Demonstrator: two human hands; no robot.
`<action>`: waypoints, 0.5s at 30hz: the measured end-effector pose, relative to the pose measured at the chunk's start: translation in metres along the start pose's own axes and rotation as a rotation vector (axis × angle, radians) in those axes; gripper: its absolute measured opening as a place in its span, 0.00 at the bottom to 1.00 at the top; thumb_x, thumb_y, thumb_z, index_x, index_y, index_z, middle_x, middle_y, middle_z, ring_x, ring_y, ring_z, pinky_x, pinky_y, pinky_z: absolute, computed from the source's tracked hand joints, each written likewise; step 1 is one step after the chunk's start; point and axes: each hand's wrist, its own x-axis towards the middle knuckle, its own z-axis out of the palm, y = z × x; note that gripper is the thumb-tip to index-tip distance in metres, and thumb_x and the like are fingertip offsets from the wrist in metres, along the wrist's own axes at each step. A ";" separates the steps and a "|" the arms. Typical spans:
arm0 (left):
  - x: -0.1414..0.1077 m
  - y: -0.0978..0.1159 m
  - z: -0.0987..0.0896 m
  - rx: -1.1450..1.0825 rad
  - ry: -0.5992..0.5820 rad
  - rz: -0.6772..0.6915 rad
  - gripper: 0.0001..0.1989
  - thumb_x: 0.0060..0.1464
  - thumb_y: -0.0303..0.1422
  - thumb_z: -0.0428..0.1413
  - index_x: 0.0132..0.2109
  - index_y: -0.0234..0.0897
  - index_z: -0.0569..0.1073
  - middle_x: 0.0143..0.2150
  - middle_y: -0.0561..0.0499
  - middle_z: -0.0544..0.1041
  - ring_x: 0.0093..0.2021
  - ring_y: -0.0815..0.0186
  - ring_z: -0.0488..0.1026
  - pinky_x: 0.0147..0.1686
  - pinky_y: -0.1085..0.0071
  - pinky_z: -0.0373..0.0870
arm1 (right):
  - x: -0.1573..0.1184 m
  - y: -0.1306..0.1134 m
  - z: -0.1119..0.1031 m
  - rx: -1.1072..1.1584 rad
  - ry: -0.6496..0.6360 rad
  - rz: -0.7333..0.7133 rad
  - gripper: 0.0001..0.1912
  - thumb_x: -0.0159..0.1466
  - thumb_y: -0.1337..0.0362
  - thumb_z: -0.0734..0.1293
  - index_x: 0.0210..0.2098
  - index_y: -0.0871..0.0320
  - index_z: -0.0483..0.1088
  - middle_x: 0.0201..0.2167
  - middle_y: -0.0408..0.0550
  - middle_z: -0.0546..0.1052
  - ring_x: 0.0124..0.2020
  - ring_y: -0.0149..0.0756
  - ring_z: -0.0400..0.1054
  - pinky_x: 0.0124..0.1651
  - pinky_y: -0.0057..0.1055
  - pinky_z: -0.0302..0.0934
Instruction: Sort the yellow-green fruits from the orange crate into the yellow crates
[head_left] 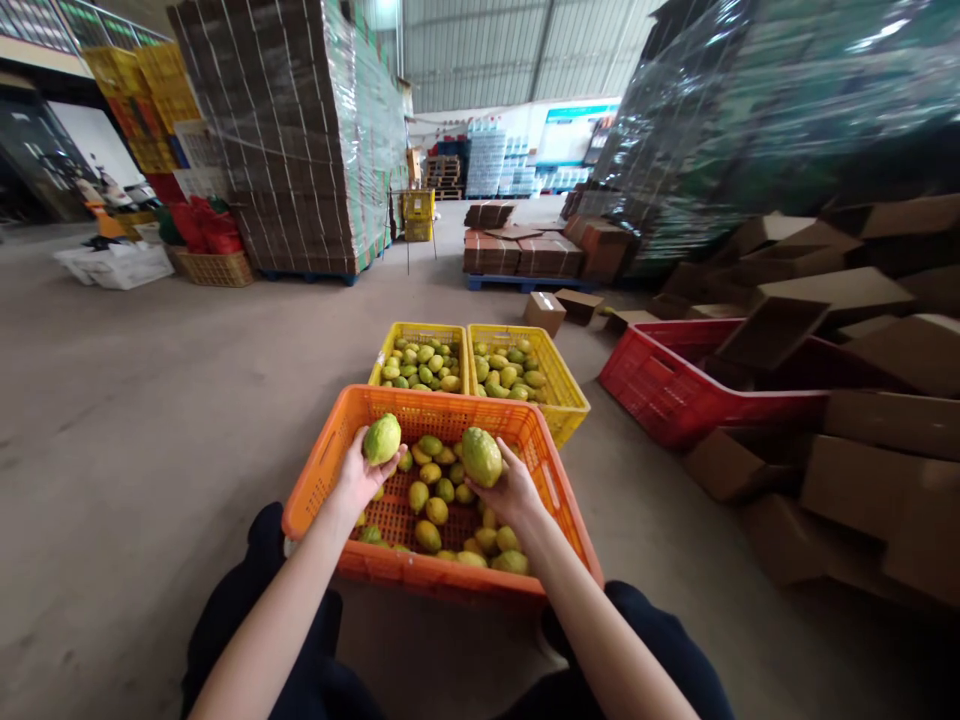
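My left hand (362, 478) holds a yellow-green, guava-like fruit (382, 440) over the left side of an orange plastic crate (450, 402). A larger, bumpy guava-like fruit (481, 457) rests in my right hand (514, 487), over the crate's right side. Both hands are closed round their fruits from below and outside, fingers partly hidden. Inside the orange crate lie several more yellow-green fruits (436, 511), spread loosely with the slotted bottom showing between them. Just behind stand two yellow crates: the left one (381, 365) and the right one (564, 385), each holding similar fruits.
A red crate (652, 390) with cardboard in it stands at the right, beside heaped open cartons (862, 470). Film-wrapped stacks (277, 140) rise behind. Flattened cardboard lies on a blue pallet (517, 283). Concrete floor (150, 420) stretches to the left.
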 end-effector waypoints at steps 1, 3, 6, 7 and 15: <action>0.002 -0.002 0.000 -0.017 0.009 0.004 0.18 0.65 0.34 0.46 0.56 0.31 0.68 0.33 0.42 0.79 0.31 0.59 0.80 0.25 0.70 0.78 | 0.003 0.000 0.000 0.013 -0.016 -0.008 0.10 0.67 0.60 0.61 0.37 0.57 0.72 0.25 0.47 0.78 0.25 0.38 0.73 0.31 0.35 0.70; 0.005 -0.006 0.002 -0.047 0.015 0.016 0.18 0.65 0.33 0.46 0.58 0.30 0.67 0.36 0.41 0.79 0.35 0.57 0.80 0.27 0.68 0.79 | 0.008 -0.001 0.001 0.038 -0.036 -0.002 0.08 0.67 0.61 0.61 0.39 0.55 0.71 0.27 0.47 0.79 0.29 0.40 0.74 0.34 0.39 0.71; 0.006 -0.016 0.007 -0.086 0.003 0.010 0.18 0.65 0.35 0.47 0.57 0.30 0.68 0.37 0.41 0.78 0.37 0.57 0.80 0.25 0.70 0.79 | 0.008 -0.004 0.007 0.056 -0.015 0.011 0.10 0.68 0.61 0.58 0.40 0.54 0.70 0.27 0.46 0.79 0.31 0.41 0.75 0.34 0.41 0.71; 0.005 -0.019 0.010 -0.093 -0.003 0.010 0.18 0.65 0.35 0.48 0.57 0.30 0.68 0.36 0.41 0.78 0.36 0.58 0.80 0.25 0.71 0.78 | 0.007 -0.006 0.010 0.056 -0.019 0.006 0.10 0.68 0.60 0.58 0.39 0.54 0.70 0.27 0.46 0.78 0.32 0.41 0.75 0.34 0.41 0.71; -0.037 -0.023 0.035 -0.049 -0.095 0.036 0.15 0.60 0.35 0.55 0.50 0.30 0.73 0.36 0.41 0.79 0.34 0.58 0.80 0.25 0.71 0.78 | -0.008 -0.022 0.020 0.001 -0.056 -0.118 0.06 0.64 0.60 0.64 0.36 0.54 0.70 0.23 0.43 0.78 0.25 0.36 0.73 0.28 0.32 0.70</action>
